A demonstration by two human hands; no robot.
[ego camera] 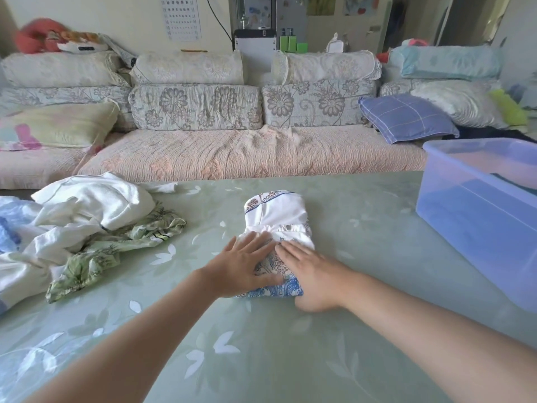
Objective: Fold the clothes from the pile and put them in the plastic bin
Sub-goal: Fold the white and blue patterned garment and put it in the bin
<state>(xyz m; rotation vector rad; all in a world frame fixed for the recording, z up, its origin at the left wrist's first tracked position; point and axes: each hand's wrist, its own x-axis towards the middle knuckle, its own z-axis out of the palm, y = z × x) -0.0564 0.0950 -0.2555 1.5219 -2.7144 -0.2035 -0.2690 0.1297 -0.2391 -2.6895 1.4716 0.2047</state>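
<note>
A pale green table with a white leaf-print cover [290, 344] fills the view, with two bare forearms reaching across it. Up and to the right of the hands, well apart from them, stands a translucent blue rectangular plastic bin [476, 222]. A dark shape lies inside at its far side, probably clothing already put away, though it is too indistinct to say. To the left of the hands sprawls an unfolded pile of white, pale blue and green-patterned clothes [87, 216], so several pieces appear left to do.

Directly under the hands lies a white garment with blue and brown print, folded into a compact bundle [276, 210]. It looks nearly ready for the bin.

The left hand [247, 266] and right hand [315, 276] rest flat on the bundle's near half, fingers straight. They press down and do not grasp it.
</note>
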